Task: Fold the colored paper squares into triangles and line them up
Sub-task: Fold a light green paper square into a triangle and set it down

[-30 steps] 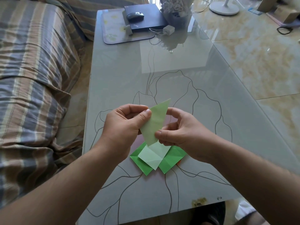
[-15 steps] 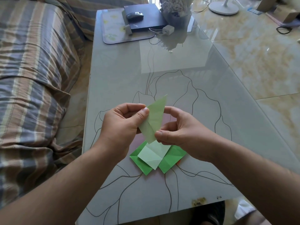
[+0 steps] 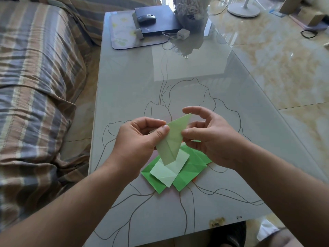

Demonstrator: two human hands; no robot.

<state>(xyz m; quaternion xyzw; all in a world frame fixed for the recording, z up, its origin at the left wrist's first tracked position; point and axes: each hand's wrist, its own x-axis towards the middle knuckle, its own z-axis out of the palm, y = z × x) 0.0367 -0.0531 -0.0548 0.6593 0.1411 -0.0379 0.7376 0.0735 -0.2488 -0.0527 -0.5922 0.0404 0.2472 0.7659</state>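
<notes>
Glossy glass table (image 3: 142, 90) with etched flower lines, striped sofa at frame left | pale green paper (image 3: 171, 139) held up mid-frame, clear of the glass so I can work its crease | left hand (image 3: 140, 139) pinches its left edge, right hand (image 3: 210, 138) thumb on its right edge, index lifted | thin, matte, creased | green paper stack (image 3: 185, 172) lies just below.

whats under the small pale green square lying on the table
The pale green square lies on bright green papers that stick out on both sides. A sliver of orange peeks from below them; how many sheets lie stacked there is hidden.
</notes>
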